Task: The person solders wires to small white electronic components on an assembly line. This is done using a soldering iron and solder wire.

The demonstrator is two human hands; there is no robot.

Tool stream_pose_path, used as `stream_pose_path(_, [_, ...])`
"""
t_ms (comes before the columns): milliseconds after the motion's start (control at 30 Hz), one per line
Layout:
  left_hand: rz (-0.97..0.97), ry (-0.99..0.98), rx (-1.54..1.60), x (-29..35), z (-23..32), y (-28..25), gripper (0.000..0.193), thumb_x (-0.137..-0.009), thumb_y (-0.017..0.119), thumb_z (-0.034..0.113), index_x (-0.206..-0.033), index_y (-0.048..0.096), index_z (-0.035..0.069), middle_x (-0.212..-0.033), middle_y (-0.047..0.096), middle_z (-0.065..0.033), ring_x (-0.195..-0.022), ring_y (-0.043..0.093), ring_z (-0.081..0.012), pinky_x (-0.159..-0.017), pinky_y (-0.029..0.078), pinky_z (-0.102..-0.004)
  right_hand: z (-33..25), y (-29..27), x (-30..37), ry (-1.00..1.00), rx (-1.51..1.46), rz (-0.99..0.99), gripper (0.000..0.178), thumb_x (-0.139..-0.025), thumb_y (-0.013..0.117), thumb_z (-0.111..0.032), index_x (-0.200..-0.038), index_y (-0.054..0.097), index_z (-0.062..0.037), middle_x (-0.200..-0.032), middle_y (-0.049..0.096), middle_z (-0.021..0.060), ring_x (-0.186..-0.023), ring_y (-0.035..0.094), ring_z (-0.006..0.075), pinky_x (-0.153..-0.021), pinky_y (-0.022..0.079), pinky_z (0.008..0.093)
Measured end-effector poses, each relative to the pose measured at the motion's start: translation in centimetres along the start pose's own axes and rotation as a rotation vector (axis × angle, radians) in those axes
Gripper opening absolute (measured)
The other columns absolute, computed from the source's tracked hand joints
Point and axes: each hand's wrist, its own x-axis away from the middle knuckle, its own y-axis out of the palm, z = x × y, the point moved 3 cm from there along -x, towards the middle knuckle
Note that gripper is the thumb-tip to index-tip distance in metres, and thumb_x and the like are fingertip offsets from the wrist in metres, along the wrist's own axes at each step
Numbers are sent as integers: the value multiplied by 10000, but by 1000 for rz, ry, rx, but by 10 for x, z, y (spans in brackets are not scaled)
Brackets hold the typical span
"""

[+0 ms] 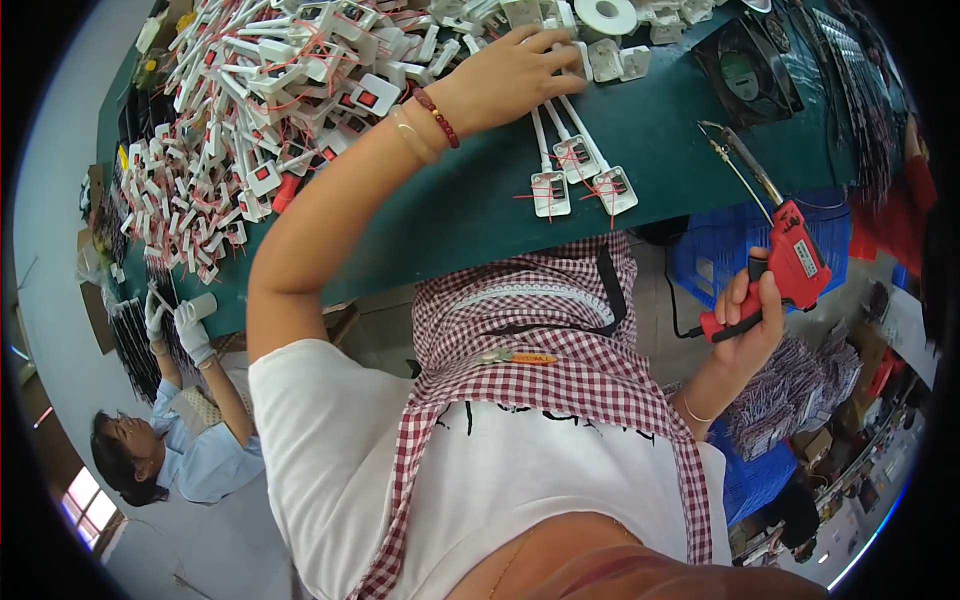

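Observation:
My left hand reaches across the green bench, fingers apart over small white plastic housings; whether the fingertips touch one is unclear. Just below it lie three white switch housings on white stems, with thin red wires and dark parts in their open boxes. My right hand is off the bench's front edge, wrapped round the handle of a red soldering gun. The gun's metal tip and thin feed tube point up and left, over the bench.
A large heap of white switch assemblies covers the bench's left side. A white tape roll and a black fan are at the back. Blue crates stand below on the right. A gloved co-worker is at left.

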Motion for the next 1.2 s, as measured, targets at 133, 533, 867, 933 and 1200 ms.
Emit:
stream_pose_path(133, [37,73,14,3,8,-8,224,-802,535,138,-1013,582,194,-1171,492,-9,-1151,441,-177,-904,375,-330,3,-6,-2,-9,-10,45,287,-916,476,-156,-1120,481,45,-638,519,85,-414,414,94,-375,370,224])
stream_pose_path(533, [-105,103,49,23,21,-1,124,-791,517,108,-912,505,87,-940,523,-43,-957,508,-179,-809,396,-322,4,1,-7,10,-10,21,304,-909,488,-160,-1128,479,51,-633,517,93,-408,419,102,-374,364,226])
stream_pose_path(867, [-297,-75,541,34,34,-18,218,-810,587,118,-976,473,38,-859,557,-123,-788,575,-293,-684,427,-358,3,0,-7,-4,-3,89,300,-897,509,-158,-1114,495,49,-616,518,91,-398,407,101,-370,353,224])
stream_pose_path(933, [-299,-124,651,35,37,-24,238,-815,598,125,-1005,492,28,-839,574,-135,-770,584,-315,-658,432,-371,2,1,-7,-8,2,88,299,-896,510,-157,-1112,496,50,-610,515,91,-393,403,102,-366,348,223])
stream_pose_path(1200, [-505,-596,903,35,44,-66,268,-838,534,214,-870,586,-47,-617,537,-181,-524,506,-294,-536,410,-392,3,5,-8,-3,1,70,294,-896,508,-152,-1108,498,52,-599,509,90,-385,397,104,-356,339,222])
